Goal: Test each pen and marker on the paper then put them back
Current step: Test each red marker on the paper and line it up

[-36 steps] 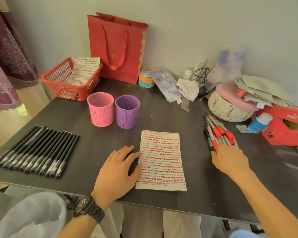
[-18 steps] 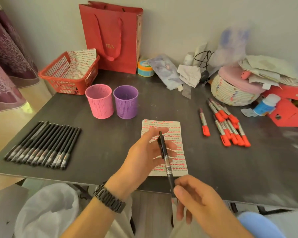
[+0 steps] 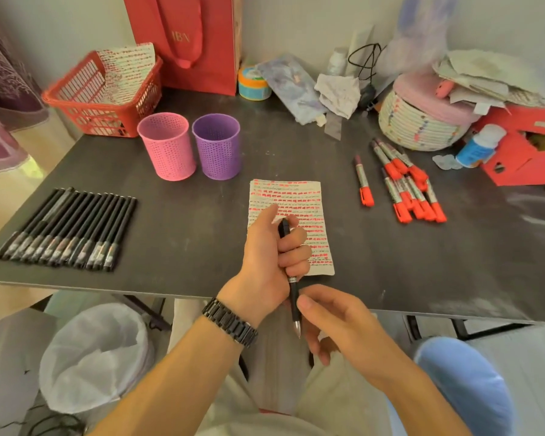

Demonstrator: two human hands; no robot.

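Left hand (image 3: 269,248) has now fisted round the slim black pen (image 3: 294,294); right hand (image 3: 340,325) at five o'clock curls loosely, grip unclear; red-marked white paper (image 3: 299,196) likely awaits testing.

Matt dark table (image 3: 390,272), perforated plastic cups (image 3: 167,146), glossy black pen (image 3: 293,297), paper sheet (image 3: 302,196).

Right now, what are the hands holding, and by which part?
The left hand grips a black pen round its rear half. The right hand is beside its tip end; a pinch cannot be told.
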